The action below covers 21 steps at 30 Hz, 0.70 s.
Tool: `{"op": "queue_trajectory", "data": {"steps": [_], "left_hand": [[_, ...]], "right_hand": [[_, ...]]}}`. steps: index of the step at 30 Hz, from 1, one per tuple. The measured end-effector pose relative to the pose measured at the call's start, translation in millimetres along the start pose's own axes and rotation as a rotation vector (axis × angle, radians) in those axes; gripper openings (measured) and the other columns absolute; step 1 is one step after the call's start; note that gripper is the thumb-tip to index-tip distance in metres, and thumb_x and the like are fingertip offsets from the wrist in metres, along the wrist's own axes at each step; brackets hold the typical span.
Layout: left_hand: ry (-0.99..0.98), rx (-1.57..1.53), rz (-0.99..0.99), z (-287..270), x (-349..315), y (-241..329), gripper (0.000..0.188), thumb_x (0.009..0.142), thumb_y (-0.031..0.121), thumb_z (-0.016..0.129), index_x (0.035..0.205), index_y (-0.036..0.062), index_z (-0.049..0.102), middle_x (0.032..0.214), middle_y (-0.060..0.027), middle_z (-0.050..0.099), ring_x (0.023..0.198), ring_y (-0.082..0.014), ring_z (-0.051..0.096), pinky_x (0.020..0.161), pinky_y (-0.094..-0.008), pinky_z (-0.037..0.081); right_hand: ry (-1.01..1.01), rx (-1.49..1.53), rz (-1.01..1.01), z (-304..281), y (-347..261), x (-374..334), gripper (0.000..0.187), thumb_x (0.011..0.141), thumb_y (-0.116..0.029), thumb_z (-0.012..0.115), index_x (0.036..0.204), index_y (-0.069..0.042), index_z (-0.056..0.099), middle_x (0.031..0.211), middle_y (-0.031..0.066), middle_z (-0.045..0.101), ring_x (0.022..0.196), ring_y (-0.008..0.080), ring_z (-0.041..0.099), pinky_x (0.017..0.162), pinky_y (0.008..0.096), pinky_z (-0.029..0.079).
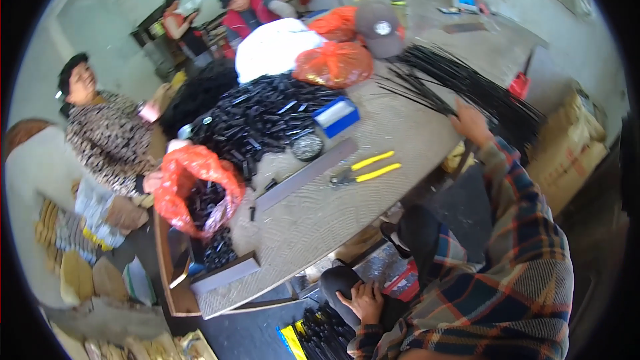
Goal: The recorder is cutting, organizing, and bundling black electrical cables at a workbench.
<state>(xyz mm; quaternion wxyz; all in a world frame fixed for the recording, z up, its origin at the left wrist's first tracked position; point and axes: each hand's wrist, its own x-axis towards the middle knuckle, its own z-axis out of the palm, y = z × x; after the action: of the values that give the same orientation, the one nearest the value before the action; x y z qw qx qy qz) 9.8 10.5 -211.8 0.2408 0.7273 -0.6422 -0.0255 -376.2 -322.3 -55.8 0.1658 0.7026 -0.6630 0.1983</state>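
Observation:
My right hand is closed round one end of a bunch of thin black rods at the table's right edge. Their loose ends fan out to the left over the tabletop. Beside them lies a larger pile of long black rods, reaching past the edge. My left hand rests on my knee with its fingers apart, holding nothing. Pliers with yellow handles lie on the table in front of me, next to a long grey metal bar.
A heap of short black pieces covers the table's middle, beside a blue box and a round tin. Red bags and a grey cap lie behind. Across the table, a person sits by an open red bag.

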Motion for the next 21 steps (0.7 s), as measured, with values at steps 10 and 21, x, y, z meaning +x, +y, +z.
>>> {"op": "queue_trajectory", "data": {"steps": [10,21], "left_hand": [[-0.013,-0.041,0.015,-6,-4,-3,0.017,0.079,0.028,0.057,0.082,0.0136,0.066,0.083,0.0017,0.061,0.096,-0.0131,0.052,0.099,-0.0610,0.009],[0.045,-0.095,0.017,4,-15,-9,0.017,0.080,0.028,0.057,0.082,0.0140,0.066,0.084,0.0006,0.062,0.095,-0.0133,0.054,0.101,-0.0584,0.009]], "right_hand": [[-0.243,0.031,-0.014,-43,6,-61,0.060,0.073,-0.019,0.062,0.124,-0.002,0.035,0.118,0.0158,0.044,0.098,0.0359,0.053,0.078,0.0455,0.045],[0.029,-0.431,-0.189,-49,55,31,0.018,0.078,-0.019,0.055,0.091,-0.007,0.052,0.067,0.0073,0.058,0.064,0.0259,0.061,0.055,0.0394,0.048]]}}
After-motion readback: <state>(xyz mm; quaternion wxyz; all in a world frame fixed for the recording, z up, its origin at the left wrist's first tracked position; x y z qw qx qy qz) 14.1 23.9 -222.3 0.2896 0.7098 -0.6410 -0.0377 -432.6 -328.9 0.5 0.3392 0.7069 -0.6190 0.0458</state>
